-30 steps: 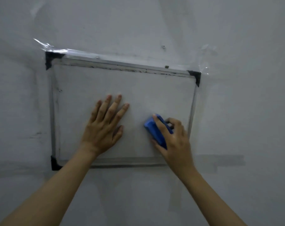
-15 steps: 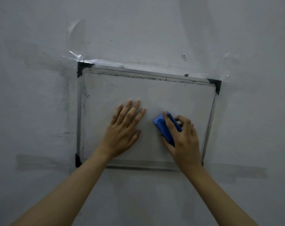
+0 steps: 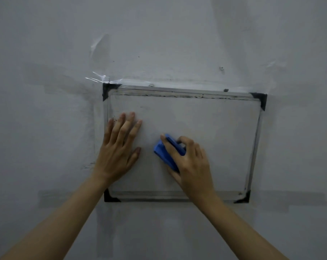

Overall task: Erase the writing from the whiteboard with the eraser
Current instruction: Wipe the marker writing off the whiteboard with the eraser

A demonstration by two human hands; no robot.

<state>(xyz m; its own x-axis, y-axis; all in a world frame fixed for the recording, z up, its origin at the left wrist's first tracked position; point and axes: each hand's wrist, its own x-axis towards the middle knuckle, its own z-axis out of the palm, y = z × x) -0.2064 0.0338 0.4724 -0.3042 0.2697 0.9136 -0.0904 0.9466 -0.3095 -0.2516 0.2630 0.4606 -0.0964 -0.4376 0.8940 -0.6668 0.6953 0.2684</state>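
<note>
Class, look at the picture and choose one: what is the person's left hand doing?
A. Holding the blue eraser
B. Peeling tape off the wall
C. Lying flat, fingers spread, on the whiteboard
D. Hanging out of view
C: the left hand lies flat and open on the whiteboard near its left edge, while the right hand holds the blue eraser.

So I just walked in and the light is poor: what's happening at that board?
A person is wiping a small whiteboard taped to the wall. The right hand holds a blue eraser against the lower middle of the board. The left hand lies flat and open on its left side. No writing shows on the visible surface.
</note>
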